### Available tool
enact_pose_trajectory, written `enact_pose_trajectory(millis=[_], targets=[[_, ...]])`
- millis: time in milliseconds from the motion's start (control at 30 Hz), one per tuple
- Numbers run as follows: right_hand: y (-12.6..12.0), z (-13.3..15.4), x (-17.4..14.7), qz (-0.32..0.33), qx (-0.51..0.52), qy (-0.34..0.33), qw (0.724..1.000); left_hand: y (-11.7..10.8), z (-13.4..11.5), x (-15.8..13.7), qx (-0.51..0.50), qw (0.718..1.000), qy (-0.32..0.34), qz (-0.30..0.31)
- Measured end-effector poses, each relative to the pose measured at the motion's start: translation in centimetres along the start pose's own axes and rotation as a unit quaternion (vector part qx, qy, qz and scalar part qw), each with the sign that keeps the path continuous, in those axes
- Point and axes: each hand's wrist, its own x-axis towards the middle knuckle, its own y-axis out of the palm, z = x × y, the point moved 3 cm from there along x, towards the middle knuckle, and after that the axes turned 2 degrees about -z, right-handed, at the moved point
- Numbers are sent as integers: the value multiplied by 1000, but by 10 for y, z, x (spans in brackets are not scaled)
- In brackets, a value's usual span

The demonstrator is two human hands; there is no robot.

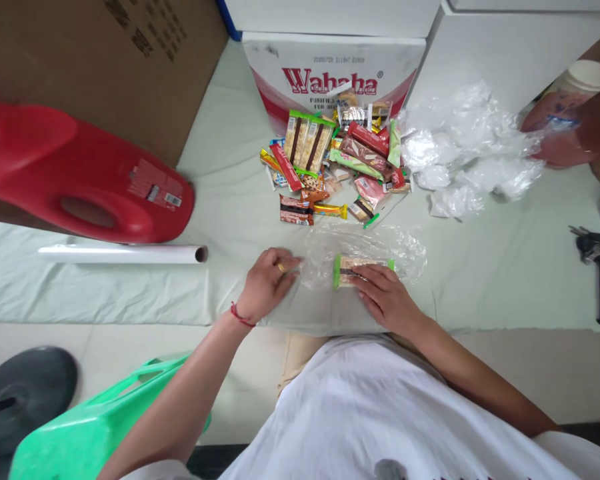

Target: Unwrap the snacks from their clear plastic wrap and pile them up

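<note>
A snack bar in a clear wrapper with green ends and a dark middle band lies on a thin clear plastic bag. My right hand rests on the bar with its fingers stretched flat over it, hiding the middle; the thumb is apart, on the near side. My left hand, with a ring and a red string bracelet, pinches the bag's left edge. Beyond the bag is a heap of wrapped snacks, including a pair of green-ended bars, a red bar and a brown packet.
Crumpled clear bags lie right of the heap, before a white carton. On the left are a red jug and a white roll. Keys lie far right. A green plastic stool-like object stands below the table.
</note>
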Motion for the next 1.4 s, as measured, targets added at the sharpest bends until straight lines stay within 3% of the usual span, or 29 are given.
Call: enact_pose_trajectory(millis=[100, 267, 467, 567, 633, 800, 900, 1067, 1133, 1200, 1267, 1400], targets=[[0, 0, -1, -18, 5, -3, 1000, 13, -10, 3, 19, 995, 87, 49], [4, -3, -3, -9, 20, 8, 1000, 12, -9, 10, -16, 992, 116, 53], [4, -4, -5, -22, 17, 0, 1000, -20, 14, -10, -51, 996, 64, 26], [3, -4, -4, -20, 20, 5, 1000, -31, 22, -24, -12, 999, 0, -52], [3, -4, -3, -11, 21, 12, 1000, -28, 19, -31, 2, 997, -23, -77], [4, -4, -2, -14, 22, 13, 1000, 6, -9, -29, 39, 998, 7, -39], [4, -4, -3, -13, 23, 10, 1000, 14, -17, -23, 23, 997, 19, -75], [4, -4, -5, -10, 21, 7, 1000, -4, 7, -33, -1, 997, -41, -72], [4, -4, -5, -12, 18, 7, 1000, -20, 11, -43, 39, 986, -98, -131], [4, -3, -5, -12, 17, 10, 1000, -31, -3, -51, 79, 965, -126, -217], [4, -2, -3, -8, 17, 14, 1000, -28, -36, -48, 73, 964, -82, -244], [-1, 3, 1, -1, 8, 14, 1000, 22, -108, -13, -27, 991, 91, -96]])
